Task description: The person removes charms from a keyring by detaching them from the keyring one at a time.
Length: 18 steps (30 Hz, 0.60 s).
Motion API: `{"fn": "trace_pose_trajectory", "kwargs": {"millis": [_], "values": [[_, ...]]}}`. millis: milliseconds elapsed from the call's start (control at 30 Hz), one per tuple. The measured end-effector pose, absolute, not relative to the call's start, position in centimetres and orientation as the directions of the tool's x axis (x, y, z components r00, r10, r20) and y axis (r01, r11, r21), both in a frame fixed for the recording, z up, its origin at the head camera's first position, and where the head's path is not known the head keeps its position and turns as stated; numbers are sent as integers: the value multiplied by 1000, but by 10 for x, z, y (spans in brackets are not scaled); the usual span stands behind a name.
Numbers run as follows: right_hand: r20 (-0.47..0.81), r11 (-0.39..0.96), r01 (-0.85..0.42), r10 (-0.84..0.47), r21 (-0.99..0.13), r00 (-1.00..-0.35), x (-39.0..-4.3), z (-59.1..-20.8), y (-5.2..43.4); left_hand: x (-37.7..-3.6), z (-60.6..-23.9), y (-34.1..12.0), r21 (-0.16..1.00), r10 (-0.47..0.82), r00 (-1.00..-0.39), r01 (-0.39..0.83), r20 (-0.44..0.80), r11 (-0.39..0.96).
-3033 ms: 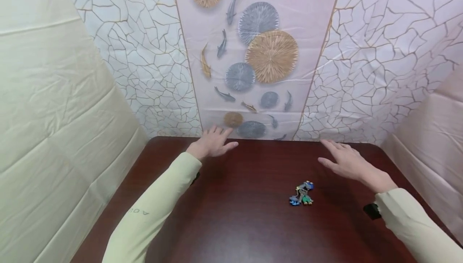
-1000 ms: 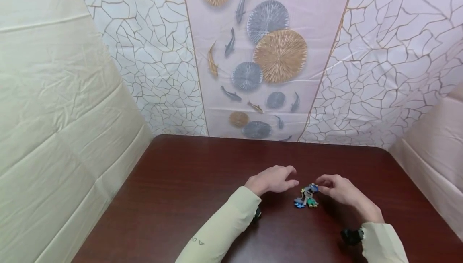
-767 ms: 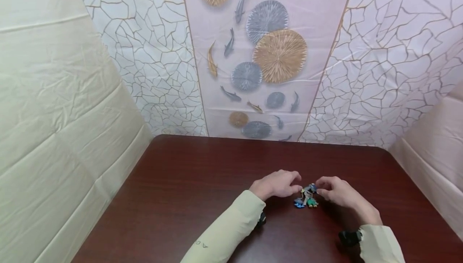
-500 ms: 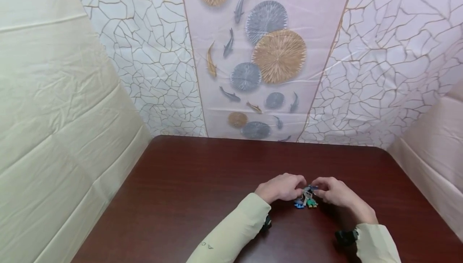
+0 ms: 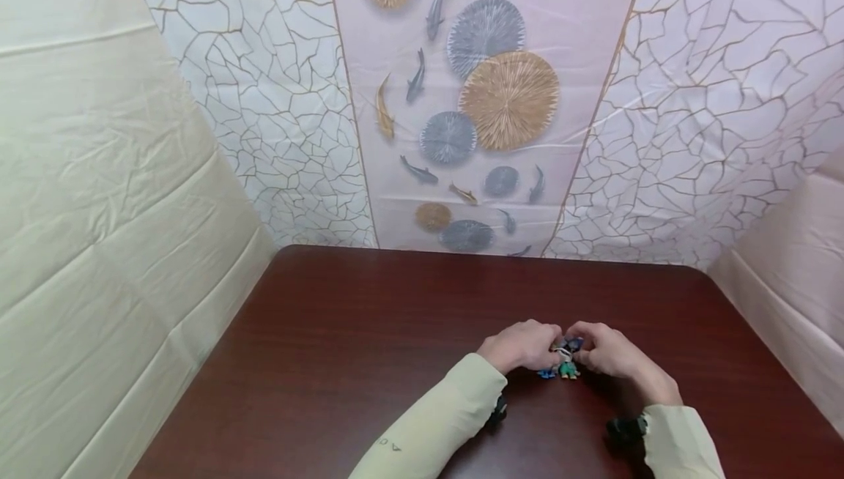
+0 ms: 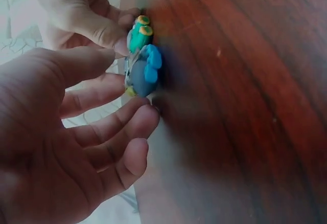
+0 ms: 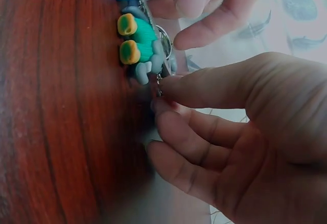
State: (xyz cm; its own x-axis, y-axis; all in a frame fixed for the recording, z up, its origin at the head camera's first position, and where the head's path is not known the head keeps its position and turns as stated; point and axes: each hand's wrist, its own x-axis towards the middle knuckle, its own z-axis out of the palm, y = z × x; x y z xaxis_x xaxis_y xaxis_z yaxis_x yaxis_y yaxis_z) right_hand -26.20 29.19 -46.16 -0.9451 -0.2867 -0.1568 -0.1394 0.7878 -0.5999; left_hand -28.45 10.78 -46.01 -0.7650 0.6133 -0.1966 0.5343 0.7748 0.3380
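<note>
A keychain with several small rubbery figures [image 5: 568,370] lies on the dark table, half hidden by both hands. One figure has green trousers and yellow shoes [image 7: 130,52]; a grey one has bright blue feet [image 6: 153,63]. A metal split ring [image 7: 165,42] sits behind the green one. My right hand [image 5: 613,352] is at the keychain's right side, thumb and forefinger pinching its short chain [image 7: 159,85]. From the left, my left hand [image 5: 524,346] reaches the grey figure, its thumb and fingers spread apart around that side with the fingertips close to the keychain.
The reddish-brown wooden table [image 5: 369,332] extends around the hands. A patterned cloth [image 5: 508,171] with fish and round motifs hangs along its far edge, and cream cloth [image 5: 165,244] slopes down the left side. Black wrist straps [image 5: 625,429] sit at the cuffs.
Both hands have come from the far part of the table to the keychain. The left has moved right and now covers part of it; the right has curled its fingers onto it.
</note>
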Motion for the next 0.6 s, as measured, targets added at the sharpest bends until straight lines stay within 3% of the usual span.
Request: {"fn": "trace_pose_trajectory", "kwargs": {"millis": [600], "values": [[-134,849,-191,-290,-493,-948,-269,-465,296,-275,-461,125,217,596,-781,559,-187,801]]}}
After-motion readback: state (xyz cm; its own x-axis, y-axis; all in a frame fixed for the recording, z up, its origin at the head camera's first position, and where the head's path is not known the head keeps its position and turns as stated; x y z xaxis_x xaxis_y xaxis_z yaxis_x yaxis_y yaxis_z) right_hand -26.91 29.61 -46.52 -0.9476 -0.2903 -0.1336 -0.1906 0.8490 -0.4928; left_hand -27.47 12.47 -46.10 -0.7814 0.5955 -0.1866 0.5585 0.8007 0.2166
